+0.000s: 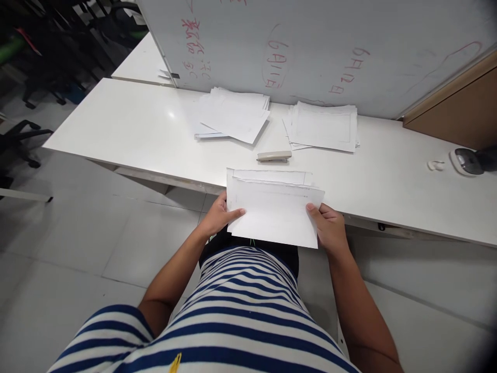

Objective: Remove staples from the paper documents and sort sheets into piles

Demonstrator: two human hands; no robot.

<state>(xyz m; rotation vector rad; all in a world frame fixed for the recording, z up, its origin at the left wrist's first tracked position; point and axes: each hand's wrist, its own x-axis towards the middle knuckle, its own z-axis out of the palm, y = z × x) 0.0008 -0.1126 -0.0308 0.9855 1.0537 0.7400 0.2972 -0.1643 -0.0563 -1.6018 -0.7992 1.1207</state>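
Several white sheets of paper (274,212) are held at the desk's front edge, their upper edges slightly staggered. My left hand (217,215) grips them at the left side, thumb on top. At the right side my right hand (330,225) pinches the same sheets, its thumb also on top and fingers behind. Just beyond the sheets, a beige stapler (274,156) lies on the desk. Behind it are two paper piles: a fanned, untidy left pile (236,115) and a somewhat neater right pile (324,127).
The long white desk (128,124) runs across, with a whiteboard (310,46) bearing red writing along its back. A brown board (454,98) stands at the right. Near it lie a small white object (435,165) and a dark-topped white device (468,161). Office chairs (23,142) stand at the left.
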